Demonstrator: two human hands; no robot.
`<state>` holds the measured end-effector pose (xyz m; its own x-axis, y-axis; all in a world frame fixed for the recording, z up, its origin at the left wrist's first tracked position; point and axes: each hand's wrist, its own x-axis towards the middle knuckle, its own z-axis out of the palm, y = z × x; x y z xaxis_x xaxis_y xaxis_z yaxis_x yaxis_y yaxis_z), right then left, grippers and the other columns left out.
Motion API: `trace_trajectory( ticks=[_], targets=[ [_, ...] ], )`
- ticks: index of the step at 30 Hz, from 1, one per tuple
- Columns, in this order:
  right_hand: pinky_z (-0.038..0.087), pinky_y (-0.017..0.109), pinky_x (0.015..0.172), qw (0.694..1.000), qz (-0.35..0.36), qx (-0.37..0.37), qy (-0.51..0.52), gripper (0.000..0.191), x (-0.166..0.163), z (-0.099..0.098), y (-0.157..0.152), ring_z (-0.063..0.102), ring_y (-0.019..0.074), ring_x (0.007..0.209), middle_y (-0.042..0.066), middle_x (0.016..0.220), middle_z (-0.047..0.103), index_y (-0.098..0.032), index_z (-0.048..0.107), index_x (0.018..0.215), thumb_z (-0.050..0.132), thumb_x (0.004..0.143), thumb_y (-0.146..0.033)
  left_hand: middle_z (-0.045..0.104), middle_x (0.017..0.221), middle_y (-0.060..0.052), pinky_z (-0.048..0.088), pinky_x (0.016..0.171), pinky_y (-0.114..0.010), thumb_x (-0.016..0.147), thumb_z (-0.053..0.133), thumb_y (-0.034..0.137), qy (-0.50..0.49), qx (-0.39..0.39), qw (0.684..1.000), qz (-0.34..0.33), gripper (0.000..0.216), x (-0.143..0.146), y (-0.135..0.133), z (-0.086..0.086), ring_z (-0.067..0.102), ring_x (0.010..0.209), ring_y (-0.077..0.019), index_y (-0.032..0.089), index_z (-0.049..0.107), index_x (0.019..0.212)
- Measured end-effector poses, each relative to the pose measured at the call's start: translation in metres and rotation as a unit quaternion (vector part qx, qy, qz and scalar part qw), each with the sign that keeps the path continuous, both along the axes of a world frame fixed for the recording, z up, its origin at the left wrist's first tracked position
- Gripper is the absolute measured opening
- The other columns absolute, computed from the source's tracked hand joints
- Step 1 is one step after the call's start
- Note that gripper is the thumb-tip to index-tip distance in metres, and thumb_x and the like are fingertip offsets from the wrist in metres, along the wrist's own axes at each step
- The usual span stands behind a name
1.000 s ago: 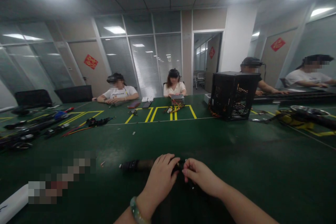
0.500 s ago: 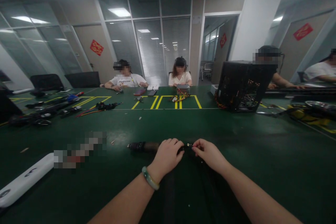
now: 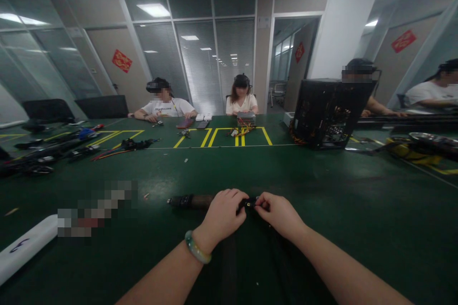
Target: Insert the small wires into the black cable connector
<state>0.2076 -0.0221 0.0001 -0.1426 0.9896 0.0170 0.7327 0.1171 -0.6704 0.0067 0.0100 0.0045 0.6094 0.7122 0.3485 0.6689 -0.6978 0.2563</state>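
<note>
Both hands on dark cylindrical tool

Bare forearms, no sleeves; green bead bracelet on left wrist.

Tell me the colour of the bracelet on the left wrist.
Pale green, jade-like bracelet on the wrist behind the left hand; the head view shows it.

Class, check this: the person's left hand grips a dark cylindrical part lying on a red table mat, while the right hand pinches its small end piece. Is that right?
Not quite. The head view shows the table mat is dark green, not red. The rest stands: the left hand grips the dark cylindrical part, and the right hand pinches its small end piece.
</note>
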Motion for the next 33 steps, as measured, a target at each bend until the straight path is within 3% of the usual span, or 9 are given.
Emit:
trace_trajectory(
  ticks=[12,21,33],
  targets=[
    [0.037,0.021,0.055,0.999,0.039,-0.003,-0.019,0.007,-0.0047,-0.0002,-0.0048,0.059,0.0124,0.064,-0.003,0.073,0.065,-0.021,0.063,0.086,0.058,0.085,-0.026,0.061,0.104,-0.001,0.042,0.089,-0.036,0.085,0.057,0.017,-0.01,-0.027,0.999,-0.026,0.022,-0.0086,-0.0076,0.0048,0.055,0.097,-0.0203,0.023,0.059,0.106],
    [0.032,0.021,0.053,0.999,0.026,0.025,-0.037,0.003,-0.0063,-0.0051,-0.0036,0.056,0.0113,0.061,-0.004,0.068,0.062,-0.021,0.062,0.084,0.059,0.083,-0.023,0.062,0.104,0.002,0.041,0.091,-0.036,0.085,0.065,0.019,-0.023,-0.026,0.999,-0.037,0.016,-0.0078,-0.0043,0.0044,0.056,0.098,-0.0193,0.025,0.06,0.099],
    [0.037,0.02,0.056,0.998,0.043,0.03,-0.021,0.003,-0.006,-0.007,0.004,0.06,0.0122,0.066,-0.003,0.074,0.066,-0.022,0.063,0.084,0.06,0.084,-0.023,0.062,0.099,0.002,0.039,0.083,-0.035,0.086,0.066,0.021,-0.025,-0.017,0.999,-0.027,0.008,-0.0068,-0.0054,0.0,0.055,0.092,-0.0194,0.025,0.063,0.093]
  ],
)
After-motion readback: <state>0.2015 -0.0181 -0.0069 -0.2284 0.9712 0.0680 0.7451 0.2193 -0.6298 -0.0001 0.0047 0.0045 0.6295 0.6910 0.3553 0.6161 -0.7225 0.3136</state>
